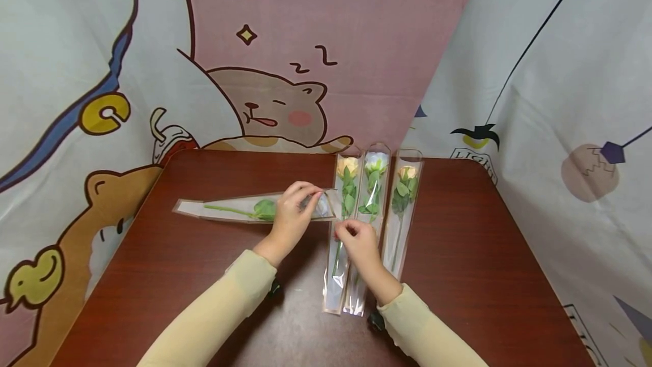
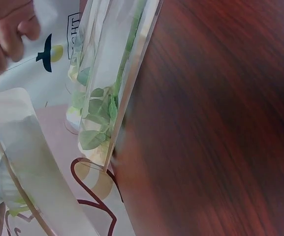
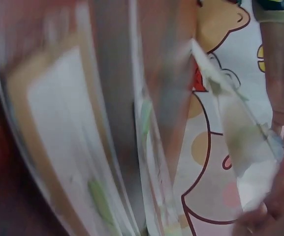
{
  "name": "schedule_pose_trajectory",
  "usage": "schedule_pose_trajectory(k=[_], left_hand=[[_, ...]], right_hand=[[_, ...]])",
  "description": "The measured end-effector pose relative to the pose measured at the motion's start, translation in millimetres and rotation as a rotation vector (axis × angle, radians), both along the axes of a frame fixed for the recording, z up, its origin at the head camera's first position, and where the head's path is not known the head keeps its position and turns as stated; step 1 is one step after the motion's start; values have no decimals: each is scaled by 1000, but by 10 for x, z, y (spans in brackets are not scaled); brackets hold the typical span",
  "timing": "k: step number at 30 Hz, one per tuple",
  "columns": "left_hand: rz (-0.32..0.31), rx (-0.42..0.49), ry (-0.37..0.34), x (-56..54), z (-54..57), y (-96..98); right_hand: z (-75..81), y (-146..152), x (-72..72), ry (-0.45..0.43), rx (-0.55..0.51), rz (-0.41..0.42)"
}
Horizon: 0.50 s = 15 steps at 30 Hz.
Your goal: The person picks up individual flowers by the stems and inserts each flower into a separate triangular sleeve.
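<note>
A clear flower sleeve (image 1: 239, 208) lies crosswise, its narrow end to the left, with a pale blue rose (image 1: 323, 206) and green leaves inside. My left hand (image 1: 291, 214) pinches its wide end by the rose. In the left wrist view this sleeve (image 2: 38, 162) slants up at lower left, the rose partly hidden by its frosted panel. My right hand (image 1: 360, 239) is just right of that end, thumb and index close together over the leftmost upright sleeve. Its curled fingers (image 2: 9, 39) show apart from the held sleeve; I cannot tell whether they pinch something small.
Three sleeved roses stand lengthwise at centre right: a peach one (image 1: 348, 164), a pale blue one (image 1: 376, 161) and another peach one (image 1: 407, 173). They lie on a dark red-brown table (image 1: 474, 254). A cartoon-printed cloth (image 1: 377, 33) hangs behind its far edge.
</note>
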State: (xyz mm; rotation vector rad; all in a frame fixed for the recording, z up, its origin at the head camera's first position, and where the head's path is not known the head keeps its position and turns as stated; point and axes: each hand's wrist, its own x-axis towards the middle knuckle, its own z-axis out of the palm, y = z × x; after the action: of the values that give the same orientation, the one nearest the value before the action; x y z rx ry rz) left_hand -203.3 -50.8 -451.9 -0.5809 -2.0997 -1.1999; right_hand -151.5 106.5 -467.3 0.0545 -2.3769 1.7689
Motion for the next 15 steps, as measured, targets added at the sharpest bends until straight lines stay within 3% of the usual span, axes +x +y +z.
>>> schedule_pose_trajectory(k=[3,6,10,15], left_hand=[[0,-19,3,6,-7,11],[-21,-35,9,21,-18,31],[-51,-37,19,39,-30,52],[-69,-23,17,39,-28,60]], right_hand=[[31,-26,6,-245,-70,102],[130,-58,14,-357,-143,124],[272,-89,33,-344,-198,80],[262,-92,-16,-221,-206,53]])
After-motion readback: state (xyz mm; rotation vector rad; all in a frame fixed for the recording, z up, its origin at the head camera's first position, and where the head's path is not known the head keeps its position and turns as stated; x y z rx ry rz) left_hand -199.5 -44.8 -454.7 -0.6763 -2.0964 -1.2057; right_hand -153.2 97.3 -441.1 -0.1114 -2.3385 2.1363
